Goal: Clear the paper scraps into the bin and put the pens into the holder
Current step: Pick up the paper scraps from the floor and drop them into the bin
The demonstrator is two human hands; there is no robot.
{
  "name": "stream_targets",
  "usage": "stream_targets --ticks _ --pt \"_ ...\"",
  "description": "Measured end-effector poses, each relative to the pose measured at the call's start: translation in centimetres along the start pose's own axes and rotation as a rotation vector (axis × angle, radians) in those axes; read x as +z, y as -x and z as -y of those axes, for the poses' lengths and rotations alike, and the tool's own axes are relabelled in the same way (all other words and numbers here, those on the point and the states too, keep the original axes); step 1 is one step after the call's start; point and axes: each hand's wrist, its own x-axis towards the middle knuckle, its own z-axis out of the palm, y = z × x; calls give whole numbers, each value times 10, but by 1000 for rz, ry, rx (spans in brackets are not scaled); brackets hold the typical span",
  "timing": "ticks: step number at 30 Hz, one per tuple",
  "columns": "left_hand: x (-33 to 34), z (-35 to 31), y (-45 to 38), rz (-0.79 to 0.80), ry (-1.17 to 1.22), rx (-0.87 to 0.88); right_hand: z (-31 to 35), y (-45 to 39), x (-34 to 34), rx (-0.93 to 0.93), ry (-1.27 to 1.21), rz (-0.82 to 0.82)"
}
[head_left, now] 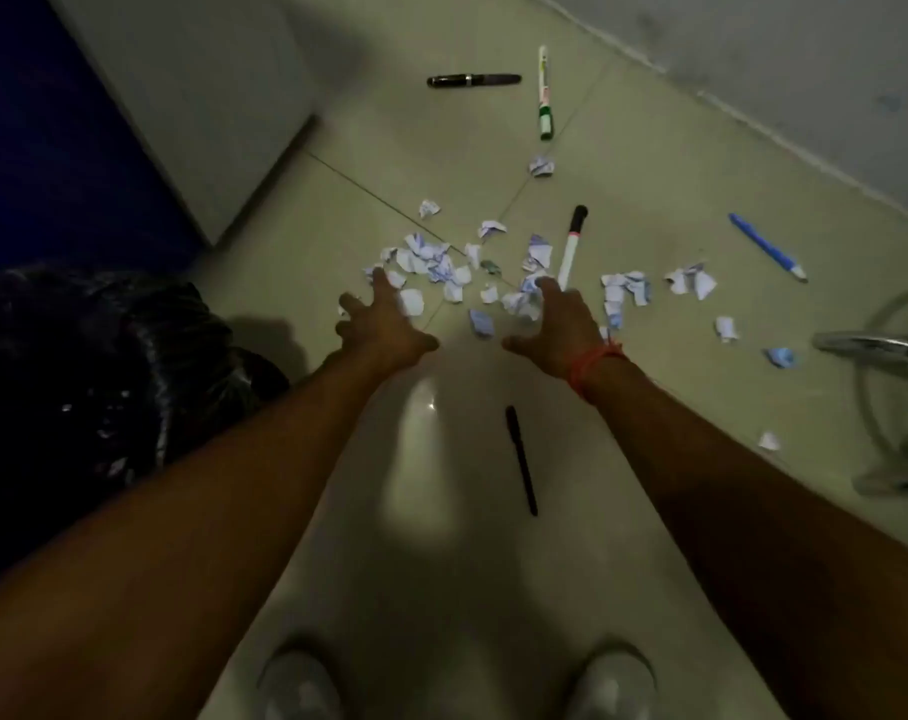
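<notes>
- Here the left hand [384,324] and the right hand [558,324] both reach forward and down over the tiled floor [623,168], fingers spread wide, palms down, holding nothing.
- The main heap of paper scraps [431,265] lies straight ahead of both hands, right at the fingertips; a smaller cluster [685,283] sits off to the right, and single scraps trail toward the right edge.
- Its spread runs left to right across the reach, so the two hands flank it, which looks suited to a scoop from both sides.
- The bin with its black liner [104,397] stands at the left, beside the left forearm; that arm is the nearer one for the drop.
- A white marker with a black cap [571,246] lies just beyond the right fingertips, its long axis pointing away.
- A black pen [521,459] lies between the forearms; a dark fountain pen [474,80], a green-capped marker [544,93] and a blue pen [766,246] lie farther off.
- No holder can be made out.
</notes>
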Motion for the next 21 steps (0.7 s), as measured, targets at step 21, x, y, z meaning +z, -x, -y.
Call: stream_targets --ticks 21 --pt "36 -25 -87 -205 -34 472 31 -91 59 -370 354 -158"
